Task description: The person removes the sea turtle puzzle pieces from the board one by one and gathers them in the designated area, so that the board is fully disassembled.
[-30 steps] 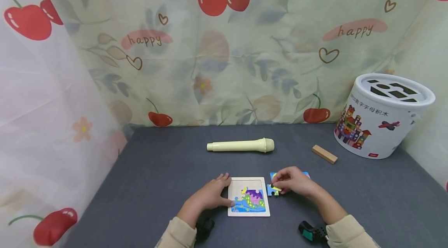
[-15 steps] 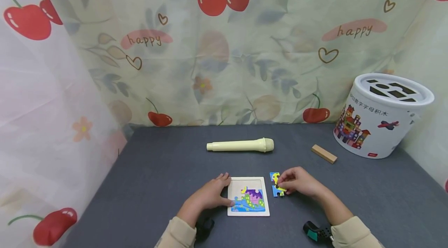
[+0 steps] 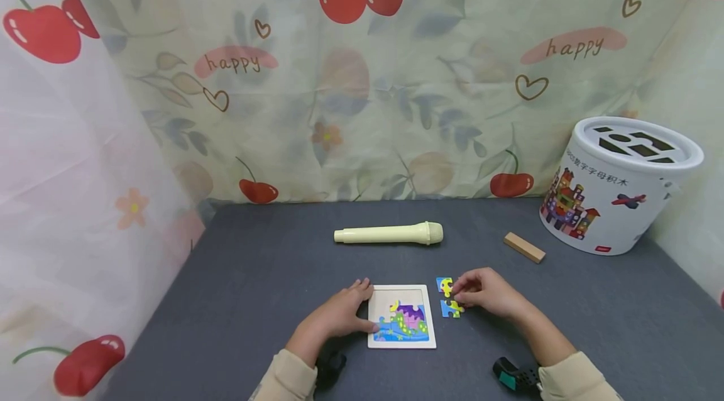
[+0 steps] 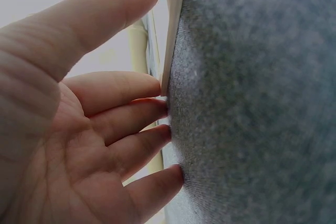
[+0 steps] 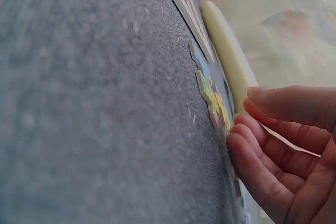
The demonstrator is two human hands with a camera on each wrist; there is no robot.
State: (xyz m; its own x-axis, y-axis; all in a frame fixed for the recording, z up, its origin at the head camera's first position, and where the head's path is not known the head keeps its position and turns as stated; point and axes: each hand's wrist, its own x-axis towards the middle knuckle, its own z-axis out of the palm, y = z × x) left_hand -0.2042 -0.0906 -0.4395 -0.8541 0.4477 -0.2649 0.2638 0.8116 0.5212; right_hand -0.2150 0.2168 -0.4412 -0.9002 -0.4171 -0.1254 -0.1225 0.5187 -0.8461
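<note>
A square jigsaw puzzle tray (image 3: 398, 290) with a pale rim lies on the table, its lower part filled with blue, purple, pink and green pieces (image 3: 410, 324). At its left edge my left hand (image 3: 342, 315) rests with spread fingers; in the left wrist view the thumb (image 4: 121, 3) touches the rim and the fingertips meet the table. Two loose puzzle pieces, an upper blue-and-yellow one (image 3: 445, 286) and a lower one (image 3: 450, 308), lie right of the tray. Beside them is my right hand (image 3: 481, 291), fingers bent, thumb near index finger, nothing visible between them.
A cream toy microphone (image 3: 388, 235) lies behind the tray. Further right are a small wooden block (image 3: 524, 247) and a white bucket (image 3: 613, 200) with shaped holes in its lid. A patterned cloth (image 3: 362, 105) hangs along the table's back edge.
My right hand has drawn slightly right, and the lower loose piece has shifted right, farther from the tray. A blue-pink patch seen earlier behind that hand no longer shows. The left hand stays put.
</note>
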